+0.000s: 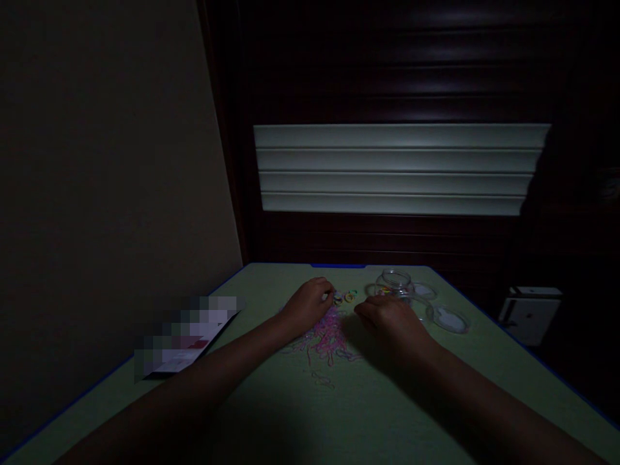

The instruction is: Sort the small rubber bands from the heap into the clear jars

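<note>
My left hand point(310, 305) rests at the far edge of a loose pile of thin pink and purple elastic bands point(329, 336). Its fingers are curled in, and what they hold, if anything, is too dark to make out. Just right of its fingertips lie small yellow rings point(349, 297) and other small coloured pieces. To the right of the pile is my right hand point(393, 321), its fingers pressed together and pointing left; any thing in them is hidden. Behind it stands a clear open jar point(396, 279) with coloured bits low inside.
Another clear round container point(423, 311) and two clear lids with white discs, one the nearer lid point(451, 320), lie by the jar. A tablet-like screen point(194, 342), partly blurred out, leans at the table's left edge. The green table point(310, 420) has a blue rim. The room is dim.
</note>
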Demonstrator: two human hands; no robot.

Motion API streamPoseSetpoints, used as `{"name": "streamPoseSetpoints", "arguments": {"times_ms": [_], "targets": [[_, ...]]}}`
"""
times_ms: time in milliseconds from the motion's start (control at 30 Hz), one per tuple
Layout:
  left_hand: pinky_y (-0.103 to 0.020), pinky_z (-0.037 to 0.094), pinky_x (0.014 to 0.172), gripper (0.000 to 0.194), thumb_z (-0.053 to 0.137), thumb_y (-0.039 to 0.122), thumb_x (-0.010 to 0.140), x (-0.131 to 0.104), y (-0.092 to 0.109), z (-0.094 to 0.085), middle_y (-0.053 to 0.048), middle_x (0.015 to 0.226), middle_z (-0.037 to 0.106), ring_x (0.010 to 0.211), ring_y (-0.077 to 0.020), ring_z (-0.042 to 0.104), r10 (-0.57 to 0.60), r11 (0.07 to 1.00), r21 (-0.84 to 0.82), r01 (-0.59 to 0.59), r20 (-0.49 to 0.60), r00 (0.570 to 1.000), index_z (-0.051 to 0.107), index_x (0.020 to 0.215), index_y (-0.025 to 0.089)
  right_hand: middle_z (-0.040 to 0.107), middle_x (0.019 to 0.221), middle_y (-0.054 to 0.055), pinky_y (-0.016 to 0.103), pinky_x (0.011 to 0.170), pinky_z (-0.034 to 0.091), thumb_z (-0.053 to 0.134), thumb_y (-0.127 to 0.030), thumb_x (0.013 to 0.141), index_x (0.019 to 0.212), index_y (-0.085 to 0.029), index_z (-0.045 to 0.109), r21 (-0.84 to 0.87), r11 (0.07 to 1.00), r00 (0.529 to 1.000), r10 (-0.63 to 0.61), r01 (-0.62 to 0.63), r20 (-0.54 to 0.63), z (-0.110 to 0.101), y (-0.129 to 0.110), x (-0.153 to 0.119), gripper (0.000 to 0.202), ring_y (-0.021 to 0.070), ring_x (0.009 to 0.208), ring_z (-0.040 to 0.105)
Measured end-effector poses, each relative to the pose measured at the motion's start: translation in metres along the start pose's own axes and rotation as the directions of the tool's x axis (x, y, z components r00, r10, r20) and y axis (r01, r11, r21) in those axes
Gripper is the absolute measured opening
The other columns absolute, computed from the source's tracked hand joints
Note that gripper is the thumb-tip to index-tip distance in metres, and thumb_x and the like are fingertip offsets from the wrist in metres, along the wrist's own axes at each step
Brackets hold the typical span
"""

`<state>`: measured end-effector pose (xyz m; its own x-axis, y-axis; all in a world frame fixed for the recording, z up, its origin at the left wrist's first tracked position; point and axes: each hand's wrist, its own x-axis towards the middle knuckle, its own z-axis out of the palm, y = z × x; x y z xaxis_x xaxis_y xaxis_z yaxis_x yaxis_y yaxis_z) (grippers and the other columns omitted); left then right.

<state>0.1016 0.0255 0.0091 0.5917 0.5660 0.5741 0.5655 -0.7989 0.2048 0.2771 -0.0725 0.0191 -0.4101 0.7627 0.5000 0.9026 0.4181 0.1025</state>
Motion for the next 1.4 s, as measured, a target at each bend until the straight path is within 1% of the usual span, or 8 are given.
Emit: {"name": "streamPoseSetpoints", "arguments": {"times_ms": [133,267,367,467,600,833,1133,1400], "targets": [[-0.024,0.042,0.070,0.011,0.048,0.013,0.074,0.001,0.006,0.000,-0.003,0.077,0.058,0.076,-0.0145,0.054,-0.023,0.991,-0.133,0.016,-0.055,0.998,0.059,0.075,0.015,0.058,0.067,0.001,0.023,0.056,0.027,0.046,-0.011,0.078,0.069,-0.017,0.056,-0.013,1.000,1.000,0.017,-0.017,-0.015,0.001,0.001,0.000,0.015,0.0111,0.063,0.050],[-0.024,0.043,0.069,0.011,0.050,0.015,0.073,-0.001,0.021,0.004,-0.002,0.075,0.059,0.074,-0.0138,0.055,-0.111,0.950,-0.304,0.072,-0.116,0.987,0.061,0.074,0.015,0.059,0.069,0.003,0.023,0.057,0.028,0.045,-0.011,0.078,0.074,-0.017,0.058,-0.012,0.998,0.998,0.060,-0.060,-0.033,0.000,0.000,0.001,0.015,0.0125,0.065,0.052],[-0.023,0.045,0.069,0.011,0.049,0.016,0.074,-0.007,0.034,0.013,-0.002,0.076,0.059,0.072,-0.0125,0.056,-0.250,0.870,-0.472,0.140,-0.178,0.952,0.060,0.074,0.015,0.061,0.075,0.005,0.023,0.060,0.032,0.042,-0.012,0.081,0.088,-0.018,0.058,0.035,0.993,0.990,0.119,-0.117,-0.079,-0.002,-0.001,0.001,0.019,0.0142,0.071,0.054],[-0.023,0.046,0.069,0.010,0.049,0.016,0.074,-0.013,0.044,0.023,-0.002,0.077,0.059,0.074,-0.0124,0.057,-0.353,0.776,-0.601,0.192,-0.161,0.922,0.059,0.076,0.015,0.061,0.082,0.007,0.023,0.062,0.035,0.040,-0.017,0.082,0.098,-0.018,0.055,0.100,0.977,0.972,0.200,-0.188,-0.127,-0.004,-0.003,0.001,0.022,0.0148,0.073,0.055],[-0.023,0.045,0.070,0.011,0.049,0.017,0.076,-0.017,0.049,0.027,-0.002,0.077,0.059,0.075,-0.0124,0.056,-0.351,0.781,-0.602,0.166,-0.204,0.914,0.059,0.076,0.016,0.061,0.087,0.007,0.024,0.062,0.037,0.041,-0.022,0.082,0.101,-0.017,0.051,0.162,0.960,0.957,0.252,-0.228,-0.145,-0.005,-0.004,0.000,0.022,0.0155,0.073,0.056],[-0.023,0.045,0.069,0.011,0.048,0.018,0.076,-0.015,0.048,0.027,-0.001,0.076,0.058,0.074,-0.0127,0.056,-0.351,0.778,-0.607,0.162,-0.207,0.913,0.059,0.076,0.015,0.060,0.088,0.007,0.026,0.070,0.039,0.044,-0.026,0.080,0.099,-0.017,0.053,0.174,0.972,0.977,0.180,-0.158,-0.115,-0.007,-0.007,0.000,0.023,0.0173,0.082,0.055],[-0.022,0.043,0.069,0.011,0.049,0.012,0.075,-0.016,0.054,0.024,0.000,0.077,0.058,0.075,-0.0119,0.055,-0.294,0.822,-0.555,0.126,-0.226,0.929,0.059,0.075,0.016,0.060,0.079,0.006,0.023,0.065,0.036,0.044,-0.012,0.079,0.086,-0.017,0.058,0.128,0.985,0.986,0.132,-0.119,-0.100,-0.001,0.000,0.001,0.016,0.0152,0.076,0.054],[-0.022,0.042,0.068,0.011,0.048,0.012,0.075,-0.017,0.055,0.023,0.000,0.076,0.057,0.074,-0.0117,0.055,-0.253,0.852,-0.514,0.101,-0.233,0.939,0.059,0.075,0.016,0.060,0.075,0.004,0.023,0.062,0.034,0.043,-0.016,0.083,0.080,-0.018,0.058,0.050,0.993,0.984,0.109,-0.103,-0.143,-0.003,0.005,0.001,0.016,0.0145,0.072,0.054]]}}
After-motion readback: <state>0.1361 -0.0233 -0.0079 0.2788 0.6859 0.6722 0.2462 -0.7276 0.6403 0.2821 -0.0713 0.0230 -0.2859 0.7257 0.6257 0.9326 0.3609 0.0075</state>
